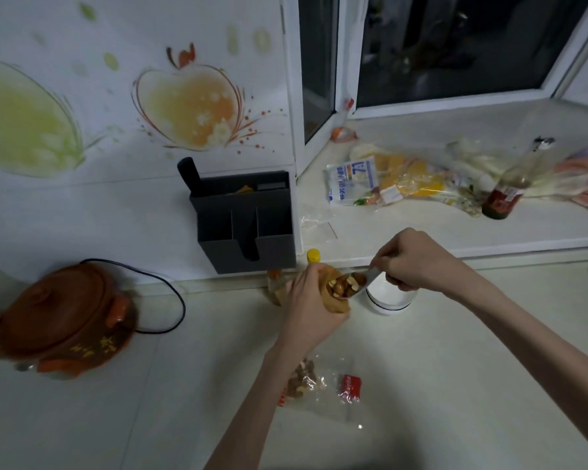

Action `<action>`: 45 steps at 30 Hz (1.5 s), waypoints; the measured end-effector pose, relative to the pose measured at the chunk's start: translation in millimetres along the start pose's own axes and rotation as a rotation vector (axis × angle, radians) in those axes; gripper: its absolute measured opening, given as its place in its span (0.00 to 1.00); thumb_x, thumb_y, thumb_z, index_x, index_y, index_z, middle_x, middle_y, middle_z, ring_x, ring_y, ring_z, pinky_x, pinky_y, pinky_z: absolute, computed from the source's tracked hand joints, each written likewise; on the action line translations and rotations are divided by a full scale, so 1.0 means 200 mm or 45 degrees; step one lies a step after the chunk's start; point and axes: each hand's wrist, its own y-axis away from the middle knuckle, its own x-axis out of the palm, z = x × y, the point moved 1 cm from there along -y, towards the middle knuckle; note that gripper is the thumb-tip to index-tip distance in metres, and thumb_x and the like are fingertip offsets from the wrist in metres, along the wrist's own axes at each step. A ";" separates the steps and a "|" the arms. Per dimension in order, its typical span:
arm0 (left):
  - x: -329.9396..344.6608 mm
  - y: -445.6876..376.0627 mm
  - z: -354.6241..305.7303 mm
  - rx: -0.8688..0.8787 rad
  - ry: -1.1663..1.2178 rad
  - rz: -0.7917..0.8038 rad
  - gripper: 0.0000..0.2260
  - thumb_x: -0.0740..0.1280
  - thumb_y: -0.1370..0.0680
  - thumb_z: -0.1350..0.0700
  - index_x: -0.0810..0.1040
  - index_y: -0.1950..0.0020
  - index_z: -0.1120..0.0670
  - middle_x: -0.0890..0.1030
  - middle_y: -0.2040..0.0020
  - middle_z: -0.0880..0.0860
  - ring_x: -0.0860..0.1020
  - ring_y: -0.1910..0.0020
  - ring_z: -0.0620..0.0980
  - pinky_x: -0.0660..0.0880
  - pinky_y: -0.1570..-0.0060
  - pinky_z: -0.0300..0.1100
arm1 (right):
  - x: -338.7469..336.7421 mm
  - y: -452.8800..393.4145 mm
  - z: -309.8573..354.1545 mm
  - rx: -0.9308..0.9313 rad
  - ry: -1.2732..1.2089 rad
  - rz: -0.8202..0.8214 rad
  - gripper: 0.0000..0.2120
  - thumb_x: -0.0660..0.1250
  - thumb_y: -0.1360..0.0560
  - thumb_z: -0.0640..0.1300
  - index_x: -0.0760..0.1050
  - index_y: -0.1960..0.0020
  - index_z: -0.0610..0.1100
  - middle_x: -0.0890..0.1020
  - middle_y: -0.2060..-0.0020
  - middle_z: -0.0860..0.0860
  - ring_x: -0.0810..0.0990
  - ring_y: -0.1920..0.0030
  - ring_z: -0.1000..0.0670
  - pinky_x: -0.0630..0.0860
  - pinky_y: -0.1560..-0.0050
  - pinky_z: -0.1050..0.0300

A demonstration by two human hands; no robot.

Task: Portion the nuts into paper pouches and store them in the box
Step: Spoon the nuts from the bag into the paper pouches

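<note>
The left hand (308, 296) grips the paper pouch (333, 293) upright with its mouth open, so the right hand (413, 261), grasping a spoon (360, 283), can tip nuts (343, 284) inside.

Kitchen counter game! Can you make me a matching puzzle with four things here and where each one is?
Things:
1. paper pouch
2. spoon
3. clay pot
4. glass bottle

Places:
A. on the window ledge
B. gripped in the left hand
C. far left on the counter, lid on
D. held in the right hand, loaded with nuts

Pairs: 1-B, 2-D, 3-C, 4-A
</note>
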 end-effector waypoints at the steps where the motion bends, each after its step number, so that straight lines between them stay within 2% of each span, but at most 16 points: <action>1: 0.00 -0.01 -0.01 0.012 -0.008 -0.015 0.27 0.67 0.41 0.41 0.59 0.46 0.34 0.68 0.54 0.28 0.60 0.47 0.19 0.58 0.49 0.28 | -0.01 0.00 0.02 -0.021 0.051 -0.015 0.13 0.61 0.32 0.33 0.82 0.67 0.40 0.75 0.83 0.51 0.69 0.82 0.50 0.67 0.79 0.64; 4: 0.00 -0.02 -0.03 0.057 -0.018 -0.050 0.28 0.68 0.41 0.43 0.58 0.47 0.34 0.65 0.49 0.23 0.58 0.46 0.18 0.60 0.51 0.30 | -0.01 0.01 0.07 -0.106 0.227 -0.090 0.11 0.60 0.31 0.35 0.81 0.64 0.35 0.80 0.74 0.43 0.72 0.81 0.50 0.72 0.78 0.62; 6: 0.00 -0.03 -0.03 0.071 -0.003 -0.009 0.28 0.69 0.40 0.44 0.58 0.47 0.34 0.63 0.48 0.21 0.58 0.46 0.19 0.60 0.52 0.30 | -0.01 0.01 0.11 -0.149 0.343 -0.130 0.11 0.60 0.30 0.37 0.80 0.63 0.35 0.80 0.66 0.40 0.75 0.72 0.48 0.74 0.71 0.57; 10: 0.00 -0.05 -0.03 0.074 0.028 0.019 0.29 0.72 0.39 0.46 0.58 0.47 0.34 0.66 0.53 0.27 0.64 0.53 0.34 0.60 0.50 0.30 | 0.00 0.02 0.17 -0.294 0.552 -0.119 0.06 0.63 0.30 0.40 0.75 0.63 0.39 0.77 0.60 0.43 0.75 0.55 0.42 0.67 0.62 0.57; 13: 0.00 -0.05 -0.03 0.065 0.053 -0.009 0.29 0.73 0.39 0.45 0.57 0.47 0.35 0.66 0.54 0.30 0.62 0.54 0.36 0.64 0.49 0.37 | 0.00 0.05 0.22 -0.356 0.593 -0.061 0.09 0.65 0.32 0.40 0.69 0.70 0.43 0.74 0.66 0.45 0.73 0.58 0.43 0.64 0.68 0.59; 15: 0.01 -0.04 -0.02 0.032 0.094 -0.010 0.29 0.72 0.39 0.43 0.58 0.46 0.34 0.66 0.52 0.27 0.63 0.53 0.35 0.68 0.50 0.39 | -0.01 0.06 0.23 -0.365 0.530 -0.066 0.09 0.66 0.33 0.40 0.74 0.72 0.41 0.77 0.69 0.45 0.75 0.60 0.44 0.69 0.70 0.56; 17: 0.02 -0.02 0.01 -0.010 0.142 -0.013 0.29 0.72 0.39 0.41 0.59 0.45 0.33 0.67 0.50 0.26 0.67 0.51 0.37 0.70 0.53 0.36 | -0.02 0.05 0.19 -0.369 0.436 -0.141 0.08 0.64 0.32 0.38 0.81 0.65 0.37 0.82 0.66 0.41 0.78 0.61 0.44 0.78 0.64 0.50; 19: 0.05 0.00 0.07 -0.108 0.237 0.033 0.28 0.73 0.39 0.41 0.63 0.44 0.34 0.70 0.48 0.30 0.73 0.49 0.40 0.74 0.55 0.35 | -0.03 0.02 0.11 -0.329 0.298 -0.242 0.11 0.61 0.31 0.36 0.83 0.62 0.38 0.83 0.69 0.44 0.78 0.68 0.53 0.77 0.67 0.58; 21: 0.10 0.05 0.18 -0.291 0.357 0.084 0.28 0.76 0.39 0.44 0.67 0.44 0.35 0.76 0.50 0.37 0.78 0.53 0.41 0.80 0.59 0.40 | -0.01 0.00 -0.01 -0.232 0.086 -0.285 0.12 0.61 0.29 0.35 0.82 0.64 0.41 0.79 0.77 0.51 0.74 0.77 0.57 0.68 0.77 0.70; 23: 0.18 0.15 0.32 -0.494 0.430 0.127 0.25 0.76 0.39 0.49 0.70 0.47 0.36 0.80 0.55 0.43 0.80 0.59 0.43 0.81 0.61 0.41 | 0.06 -0.01 -0.17 -0.097 -0.113 -0.283 0.13 0.61 0.28 0.35 0.81 0.66 0.44 0.74 0.83 0.53 0.69 0.83 0.56 0.65 0.80 0.69; 26: 0.24 0.30 0.47 -0.679 0.451 0.213 0.21 0.76 0.36 0.57 0.70 0.51 0.40 0.81 0.54 0.51 0.80 0.63 0.41 0.77 0.65 0.34 | 0.23 -0.01 -0.46 0.110 -0.213 -0.221 0.15 0.62 0.28 0.34 0.77 0.71 0.43 0.73 0.82 0.50 0.69 0.82 0.53 0.66 0.78 0.66; 29: 0.17 0.23 0.45 -0.606 0.448 0.196 0.22 0.75 0.38 0.53 0.71 0.51 0.36 0.81 0.56 0.46 0.79 0.66 0.37 0.76 0.67 0.32 | 0.39 0.05 -0.72 0.288 -0.227 -0.133 0.11 0.60 0.29 0.32 0.80 0.66 0.37 0.74 0.80 0.47 0.70 0.81 0.51 0.68 0.77 0.64; 33: 0.05 0.06 0.30 -0.270 0.440 0.161 0.22 0.75 0.37 0.49 0.70 0.48 0.36 0.80 0.57 0.38 0.78 0.64 0.36 0.73 0.65 0.27 | 0.52 0.12 -0.95 0.412 -0.245 -0.108 0.11 0.60 0.28 0.32 0.79 0.65 0.37 0.74 0.80 0.48 0.70 0.82 0.53 0.66 0.79 0.65; 40: 0.15 0.27 0.46 -0.346 0.359 0.329 0.23 0.75 0.37 0.49 0.70 0.47 0.37 0.78 0.55 0.39 0.80 0.59 0.39 0.75 0.66 0.27 | 0.70 0.18 -1.13 0.486 -0.121 -0.064 0.09 0.59 0.30 0.29 0.78 0.59 0.29 0.75 0.73 0.41 0.72 0.72 0.46 0.71 0.70 0.52; 43: 0.18 0.38 0.56 -0.663 0.451 0.346 0.22 0.78 0.40 0.48 0.73 0.51 0.39 0.81 0.58 0.46 0.84 0.63 0.50 0.80 0.74 0.45 | 0.78 0.18 -1.17 0.466 -0.048 0.002 0.13 0.58 0.31 0.27 0.79 0.52 0.30 0.80 0.65 0.39 0.78 0.64 0.41 0.73 0.62 0.51; 45: 0.19 0.44 0.63 -0.836 0.445 0.288 0.22 0.80 0.41 0.52 0.73 0.55 0.39 0.83 0.60 0.48 0.84 0.67 0.47 0.77 0.77 0.41 | 0.83 0.17 -1.18 0.445 0.020 0.046 0.16 0.58 0.32 0.27 0.78 0.47 0.31 0.82 0.55 0.36 0.80 0.53 0.37 0.76 0.53 0.49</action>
